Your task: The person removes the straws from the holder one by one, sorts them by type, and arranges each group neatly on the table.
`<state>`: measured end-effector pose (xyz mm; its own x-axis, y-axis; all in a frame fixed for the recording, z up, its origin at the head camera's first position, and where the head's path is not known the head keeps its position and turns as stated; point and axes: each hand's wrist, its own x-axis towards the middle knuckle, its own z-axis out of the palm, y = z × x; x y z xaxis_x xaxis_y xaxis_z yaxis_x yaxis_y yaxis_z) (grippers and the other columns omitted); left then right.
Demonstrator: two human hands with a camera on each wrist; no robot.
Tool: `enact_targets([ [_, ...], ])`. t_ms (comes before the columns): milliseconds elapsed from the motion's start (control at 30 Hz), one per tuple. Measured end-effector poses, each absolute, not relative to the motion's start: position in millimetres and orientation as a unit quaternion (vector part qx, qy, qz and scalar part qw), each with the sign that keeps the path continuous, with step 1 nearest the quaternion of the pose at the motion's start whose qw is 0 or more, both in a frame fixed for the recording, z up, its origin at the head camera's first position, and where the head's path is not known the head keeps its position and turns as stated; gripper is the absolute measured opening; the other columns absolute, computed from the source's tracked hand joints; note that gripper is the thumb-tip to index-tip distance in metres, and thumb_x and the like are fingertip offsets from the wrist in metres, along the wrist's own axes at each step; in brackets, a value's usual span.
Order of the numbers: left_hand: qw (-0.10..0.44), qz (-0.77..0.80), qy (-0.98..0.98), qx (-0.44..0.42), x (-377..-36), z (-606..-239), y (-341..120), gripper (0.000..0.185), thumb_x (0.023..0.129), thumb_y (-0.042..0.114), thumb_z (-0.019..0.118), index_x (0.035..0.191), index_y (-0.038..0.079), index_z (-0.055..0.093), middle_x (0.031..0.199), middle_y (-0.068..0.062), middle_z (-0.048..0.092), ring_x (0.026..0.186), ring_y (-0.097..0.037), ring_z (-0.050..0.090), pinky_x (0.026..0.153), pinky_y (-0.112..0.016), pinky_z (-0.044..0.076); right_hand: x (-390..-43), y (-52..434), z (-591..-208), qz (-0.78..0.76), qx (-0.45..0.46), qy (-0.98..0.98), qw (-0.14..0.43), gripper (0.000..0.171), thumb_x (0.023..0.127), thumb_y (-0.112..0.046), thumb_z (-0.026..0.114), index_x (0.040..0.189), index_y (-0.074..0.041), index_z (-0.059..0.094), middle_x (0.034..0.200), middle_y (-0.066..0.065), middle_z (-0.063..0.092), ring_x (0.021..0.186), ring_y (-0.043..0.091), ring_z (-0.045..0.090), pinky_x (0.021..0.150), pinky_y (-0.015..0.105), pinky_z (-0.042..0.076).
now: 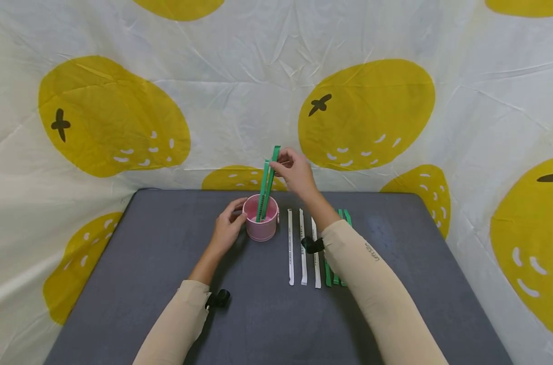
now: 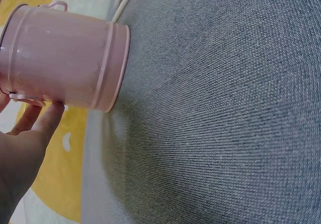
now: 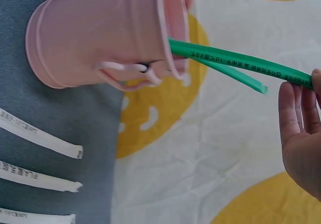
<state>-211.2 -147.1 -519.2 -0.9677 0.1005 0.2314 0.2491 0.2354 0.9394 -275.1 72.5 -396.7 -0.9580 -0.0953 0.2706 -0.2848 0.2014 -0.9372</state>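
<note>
I see one pink cup point(image 1: 260, 224) standing upright on the grey table point(image 1: 144, 284), near the far middle. Inside it I count two green strips point(image 1: 265, 190); both stand in the cup and lean a little, their upper ends well above the rim. The right hand point(image 1: 296, 171) pinches the top end of the taller green strip between thumb and fingers, above the cup. In the right wrist view the two strips point(image 3: 235, 63) come out of the cup mouth point(image 3: 173, 28) together and the fingertips point(image 3: 316, 81) touch the end of the longer one.

The left hand point(image 1: 228, 227) is curled around the left side of the cup, fingers against its wall. In the left wrist view the fingers point(image 2: 42, 121) touch the cup point(image 2: 60, 58) near the rim.

To the right of the cup, three white strips point(image 1: 302, 247) lie flat on the table, side by side and apart from each other. Further right some more green strips point(image 1: 344, 215) lie partly under the right forearm; I cannot count them exactly.

The table has a grey woven cover. Behind and on both sides hangs a white cloth point(image 1: 240, 91) with big yellow fruit shapes, creased in many places
</note>
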Motion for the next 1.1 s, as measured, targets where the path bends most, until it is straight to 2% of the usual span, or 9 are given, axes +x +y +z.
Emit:
enact_targets([
  [133,0.066,-0.608,-0.784,-0.110,-212.3,-519.1,-146.3,0.042,0.100,0.004,0.062,0.141,0.009,0.061,0.132,-0.023,0.065,0.118,-0.044,0.066,0.101,-0.056,0.052,-273.4,80.7,-382.1,0.633,0.140,-0.757,0.083,0.021,0.098,-0.012,0.071,0.110,0.004,0.064,0.097,0.008,0.066,0.091,0.027,0.072,0.087,0.048,0.061],
  [300,0.067,-0.613,-0.779,-0.113,-212.7,-519.4,-147.4,0.042,0.099,0.005,0.064,0.141,0.010,0.062,0.133,-0.022,0.066,0.119,-0.044,0.066,0.103,-0.059,0.051,-269.7,92.0,-366.7,0.659,0.163,-0.727,0.097,0.023,0.097,-0.008,0.070,0.113,0.008,0.062,0.094,0.002,0.066,0.084,0.015,0.070,0.083,0.039,0.063],
  [500,0.066,-0.613,-0.779,-0.116,-212.7,-519.8,-147.7,0.041,0.100,0.008,0.065,0.141,0.010,0.062,0.132,-0.022,0.066,0.119,-0.042,0.066,0.102,-0.058,0.051,-263.7,108.9,-355.9,0.684,0.173,-0.701,0.100,0.030,0.097,-0.004,0.070,0.118,0.014,0.058,0.095,0.002,0.067,0.081,0.012,0.070,0.078,0.032,0.063],
  [667,0.072,-0.603,-0.787,-0.115,-212.2,-520.3,-147.2,0.041,0.100,0.009,0.064,0.141,0.011,0.061,0.132,-0.020,0.066,0.118,-0.040,0.067,0.101,-0.055,0.053,-258.6,128.8,-348.1,0.693,0.161,-0.695,0.104,0.024,0.097,-0.008,0.071,0.115,0.006,0.064,0.099,0.002,0.069,0.087,0.015,0.072,0.082,0.037,0.063],
  [900,0.071,-0.607,-0.783,-0.115,-212.3,-519.9,-148.0,0.041,0.100,0.008,0.064,0.141,0.012,0.062,0.133,-0.021,0.066,0.120,-0.044,0.065,0.103,-0.058,0.051,-249.9,163.2,-344.8,0.710,0.139,-0.683,0.097,0.016,0.095,-0.008,0.073,0.111,-0.006,0.070,0.098,0.003,0.069,0.085,0.017,0.075,0.078,0.029,0.062],
  [1100,0.058,-0.614,-0.779,-0.115,-213.2,-519.6,-149.9,0.043,0.101,0.007,0.064,0.144,0.007,0.059,0.136,-0.026,0.063,0.122,-0.048,0.063,0.105,-0.060,0.049,-243.6,191.8,-355.2,0.687,0.115,-0.711,0.100,0.023,0.096,-0.014,0.073,0.117,-0.005,0.070,0.102,0.002,0.070,0.088,0.015,0.075,0.080,0.028,0.062],
])
